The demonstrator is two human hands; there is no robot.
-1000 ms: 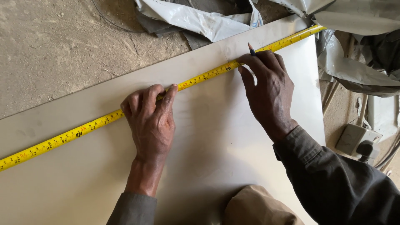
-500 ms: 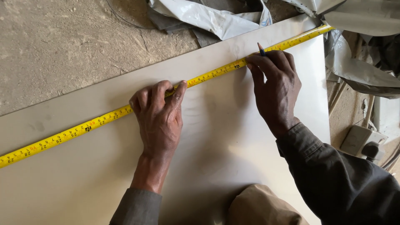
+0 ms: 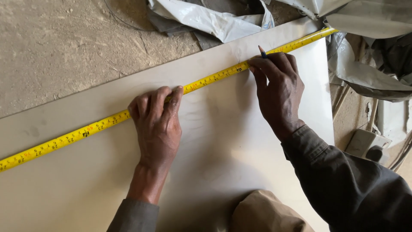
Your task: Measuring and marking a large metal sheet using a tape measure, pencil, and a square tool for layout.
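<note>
Nearest the camera, a rounded knee (image 3: pixel 264 212) in tan cloth rests on a broad, smooth, pale grey sheet (image 3: pixel 86 189) with a matte face and straight edges. On that sheet the left hand (image 3: pixel 156 126) lies palm down, fingers close together, the fingertips pressing a flat yellow tape measure (image 3: pixel 64 141) against the surface. The tape runs as a narrow, stiff band slanting from the lower left edge of the view up to the sheet's far right corner, just inside the sheet's far edge. Further along it, the right hand (image 3: pixel 279 92), coming out of a dark woven sleeve (image 3: pixel 343 184), is curled around a slim pencil (image 3: pixel 262 52) whose sharpened tip points up, away from the sheet; its fingertips also rest on the tape. Beyond the sheet lies a rough, dusty floor (image 3: pixel 60 47) strewn with wood fibres, and at the far top a crumpled, glossy grey plastic wrap (image 3: pixel 214 19).
</note>
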